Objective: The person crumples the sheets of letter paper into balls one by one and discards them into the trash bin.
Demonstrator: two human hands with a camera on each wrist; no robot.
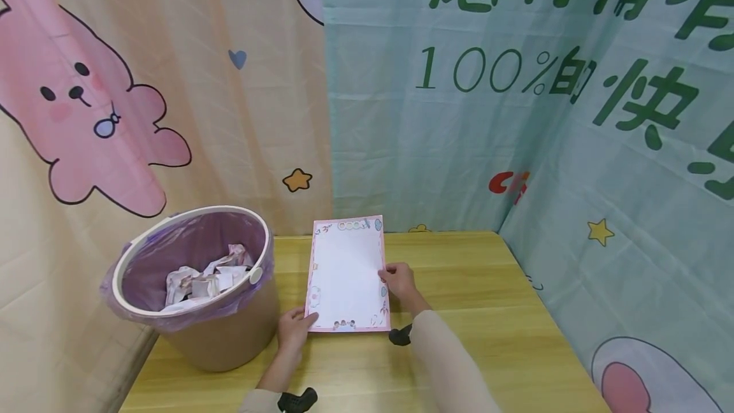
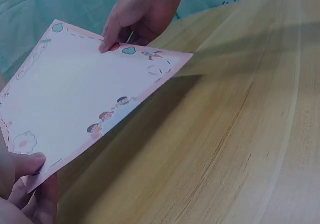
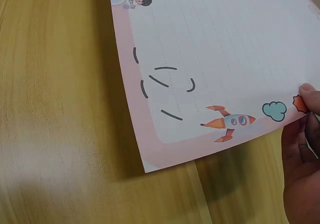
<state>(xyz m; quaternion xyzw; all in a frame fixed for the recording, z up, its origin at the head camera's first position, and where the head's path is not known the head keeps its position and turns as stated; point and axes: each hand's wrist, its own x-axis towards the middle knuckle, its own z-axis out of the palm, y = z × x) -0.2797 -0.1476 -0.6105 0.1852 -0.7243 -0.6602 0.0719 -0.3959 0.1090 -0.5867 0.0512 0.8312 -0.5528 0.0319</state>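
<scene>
A sheet of pink-bordered stationery paper (image 1: 348,276) is held a little above the table, its shadow falling on the wood. Faint dotted lines cross its white middle, and small cartoons such as a rocket (image 3: 235,121) decorate the border. My left hand (image 1: 295,331) pinches the near left corner, thumb on top and fingers beneath. On the right edge, about halfway along, my right hand (image 1: 401,282) pinches the paper the same way; in the left wrist view that right hand (image 2: 145,13) is at the far side of the sheet.
Left of the paper stands a brown bin (image 1: 223,336) lined with a purple bag (image 1: 151,260); crumpled paper (image 1: 206,279) lies inside. The wooden table (image 1: 476,311) extends to the right. Printed curtains (image 1: 401,145) hang behind and along the sides.
</scene>
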